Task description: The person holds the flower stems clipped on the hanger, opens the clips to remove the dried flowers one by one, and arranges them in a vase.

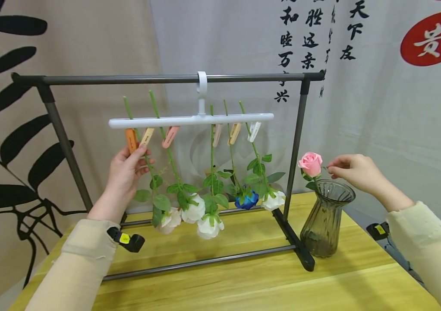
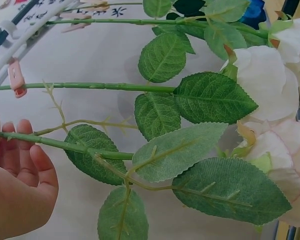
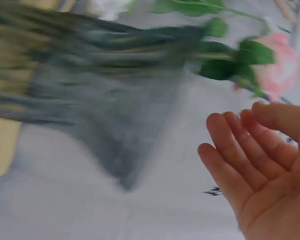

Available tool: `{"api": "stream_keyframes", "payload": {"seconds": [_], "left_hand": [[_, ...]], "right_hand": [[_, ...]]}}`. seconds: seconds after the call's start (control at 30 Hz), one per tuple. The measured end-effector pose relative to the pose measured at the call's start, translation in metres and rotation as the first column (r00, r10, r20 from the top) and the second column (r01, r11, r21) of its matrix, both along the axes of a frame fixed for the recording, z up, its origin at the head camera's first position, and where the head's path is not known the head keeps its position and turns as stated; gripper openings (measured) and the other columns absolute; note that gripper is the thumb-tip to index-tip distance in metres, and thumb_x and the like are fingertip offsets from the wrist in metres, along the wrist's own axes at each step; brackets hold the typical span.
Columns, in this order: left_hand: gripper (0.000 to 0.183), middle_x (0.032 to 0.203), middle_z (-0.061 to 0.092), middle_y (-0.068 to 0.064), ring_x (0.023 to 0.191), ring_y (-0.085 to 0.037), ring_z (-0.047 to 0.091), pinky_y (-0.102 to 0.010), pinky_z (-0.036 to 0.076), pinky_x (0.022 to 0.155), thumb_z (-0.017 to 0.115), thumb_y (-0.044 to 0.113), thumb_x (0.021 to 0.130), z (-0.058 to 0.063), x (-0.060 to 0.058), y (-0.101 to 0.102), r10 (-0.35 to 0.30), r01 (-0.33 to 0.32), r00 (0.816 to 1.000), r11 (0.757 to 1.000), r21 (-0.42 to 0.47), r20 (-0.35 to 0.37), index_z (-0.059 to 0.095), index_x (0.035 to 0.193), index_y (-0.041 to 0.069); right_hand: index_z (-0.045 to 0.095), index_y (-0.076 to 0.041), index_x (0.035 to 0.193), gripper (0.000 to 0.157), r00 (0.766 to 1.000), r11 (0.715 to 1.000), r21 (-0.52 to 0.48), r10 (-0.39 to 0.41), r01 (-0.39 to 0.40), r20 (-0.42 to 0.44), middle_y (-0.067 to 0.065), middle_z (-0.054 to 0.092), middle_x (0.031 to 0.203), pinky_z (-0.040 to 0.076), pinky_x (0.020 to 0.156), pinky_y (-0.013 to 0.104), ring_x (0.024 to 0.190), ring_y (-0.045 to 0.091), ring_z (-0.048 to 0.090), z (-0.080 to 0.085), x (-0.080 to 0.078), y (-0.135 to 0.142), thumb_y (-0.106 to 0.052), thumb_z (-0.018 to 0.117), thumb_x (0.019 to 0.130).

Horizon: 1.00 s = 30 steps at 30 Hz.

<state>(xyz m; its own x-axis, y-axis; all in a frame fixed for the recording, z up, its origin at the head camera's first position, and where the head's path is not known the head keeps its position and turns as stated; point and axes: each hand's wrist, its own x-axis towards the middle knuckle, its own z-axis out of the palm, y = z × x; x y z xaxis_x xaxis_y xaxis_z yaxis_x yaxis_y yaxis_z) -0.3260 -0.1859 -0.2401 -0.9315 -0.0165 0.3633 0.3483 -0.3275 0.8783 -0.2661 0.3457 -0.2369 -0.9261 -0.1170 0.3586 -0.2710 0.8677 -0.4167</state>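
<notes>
My left hand (image 1: 127, 166) is at the left end of a white hanger (image 1: 158, 122), its thumb and fingers pinching a beige clothespin (image 1: 147, 136) beside an orange clothespin (image 1: 131, 140). The green stem of an upside-down pale pink rose (image 1: 169, 220) runs past these fingers; its leaves (image 2: 230, 190) fill much of the left wrist view. My right hand (image 1: 356, 172) is raised just right of a pink rose (image 1: 310, 164), fingers loosely bent around nothing. In the right wrist view a gap separates the fingertips from the bloom. That rose stands upright in a ribbed glass vase (image 1: 323, 220).
The hanger hooks over a dark metal rack (image 1: 244, 78) standing on a wooden table (image 1: 220, 285). Other roses hang head down from it, including a white rose (image 1: 194, 209) and a blue rose (image 1: 247, 198). A printed curtain (image 1: 360, 108) is behind.
</notes>
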Motion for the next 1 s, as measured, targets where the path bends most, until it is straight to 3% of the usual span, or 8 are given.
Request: {"api": "stream_keyframes", "payload": {"seconds": [0.17,0.27,0.4,0.57,0.63,0.73,0.87,1.0], "left_hand": [[0.019,0.088,0.064,0.001,0.073,-0.011,0.065,-0.023,0.047,0.064,0.065,0.022,0.095,-0.003,0.000,0.000,-0.001,0.001,1.000,1.000,-0.003,0.000,0.055,0.106,0.010],[0.020,0.089,0.064,0.001,0.074,-0.012,0.065,-0.024,0.047,0.065,0.065,0.023,0.095,-0.004,0.000,-0.001,-0.002,0.003,1.000,1.000,-0.007,0.013,0.055,0.107,0.010],[0.022,0.090,0.063,0.001,0.075,-0.012,0.065,-0.023,0.048,0.065,0.065,0.023,0.095,-0.005,-0.001,-0.001,-0.005,0.005,1.000,1.000,-0.007,0.014,0.053,0.108,0.010],[0.020,0.088,0.064,0.001,0.073,-0.012,0.065,-0.022,0.048,0.062,0.065,0.021,0.095,-0.002,-0.002,0.002,-0.013,0.013,1.000,1.000,0.009,0.006,0.053,0.106,0.010],[0.019,0.087,0.064,0.001,0.072,-0.012,0.065,-0.022,0.048,0.062,0.064,0.020,0.095,0.000,-0.002,0.001,-0.015,0.015,1.000,1.000,0.009,0.003,0.053,0.106,0.010],[0.019,0.087,0.064,0.001,0.072,-0.012,0.065,-0.022,0.048,0.061,0.064,0.020,0.095,0.002,-0.001,0.001,-0.008,0.008,1.000,1.000,0.006,-0.003,0.053,0.106,0.010],[0.020,0.088,0.064,0.001,0.073,-0.012,0.065,-0.022,0.048,0.063,0.065,0.021,0.095,0.003,0.003,-0.001,0.005,-0.005,1.000,1.000,-0.006,-0.001,0.054,0.107,0.011],[0.019,0.090,0.064,0.001,0.074,-0.012,0.065,-0.021,0.048,0.063,0.065,0.023,0.095,0.001,0.006,-0.004,0.020,-0.020,1.000,0.999,-0.027,0.007,0.056,0.106,0.011]], "right_hand": [[0.070,-0.004,0.105,0.031,0.990,0.994,-0.110,-0.027,0.012,-0.137,0.007,0.072,0.087,0.044,0.071,0.029,0.076,0.005,0.065,0.025,0.001,-0.019,-0.033,0.060,0.097],[0.071,-0.005,0.101,0.028,0.964,0.978,-0.207,-0.023,-0.033,-0.263,0.004,0.072,0.085,0.044,0.067,0.018,0.071,-0.002,0.064,0.040,0.004,-0.042,-0.032,0.062,0.096],[0.072,0.000,0.095,0.018,0.894,0.925,-0.304,0.075,-0.228,-0.442,0.004,0.071,0.079,0.049,0.066,0.015,0.067,0.004,0.066,0.056,0.010,-0.093,-0.017,0.066,0.094],[0.072,0.001,0.090,0.009,0.787,0.832,-0.257,0.299,-0.493,-0.540,0.007,0.069,0.077,0.052,0.060,0.020,0.063,0.013,0.064,0.062,0.007,-0.173,-0.006,0.067,0.091],[0.072,0.000,0.090,0.007,0.761,0.803,-0.227,0.372,-0.551,-0.531,0.005,0.069,0.077,0.051,0.059,0.023,0.063,0.014,0.062,0.061,0.002,-0.206,-0.005,0.068,0.090],[0.071,-0.001,0.094,0.009,0.760,0.754,-0.247,0.466,-0.609,-0.453,0.003,0.070,0.082,0.052,0.062,0.026,0.068,0.012,0.062,0.056,-0.009,-0.250,-0.009,0.067,0.091],[0.067,-0.004,0.114,0.024,0.783,0.660,-0.431,0.572,-0.616,-0.244,0.002,0.070,0.105,0.051,0.082,0.029,0.092,0.011,0.065,0.047,-0.022,-0.298,-0.019,0.063,0.096],[0.052,-0.005,0.138,0.041,0.745,0.540,-0.638,0.662,-0.549,-0.079,0.007,0.056,0.136,0.043,0.100,0.030,0.122,0.015,0.053,0.041,-0.031,-0.329,-0.022,0.054,0.101]]}}
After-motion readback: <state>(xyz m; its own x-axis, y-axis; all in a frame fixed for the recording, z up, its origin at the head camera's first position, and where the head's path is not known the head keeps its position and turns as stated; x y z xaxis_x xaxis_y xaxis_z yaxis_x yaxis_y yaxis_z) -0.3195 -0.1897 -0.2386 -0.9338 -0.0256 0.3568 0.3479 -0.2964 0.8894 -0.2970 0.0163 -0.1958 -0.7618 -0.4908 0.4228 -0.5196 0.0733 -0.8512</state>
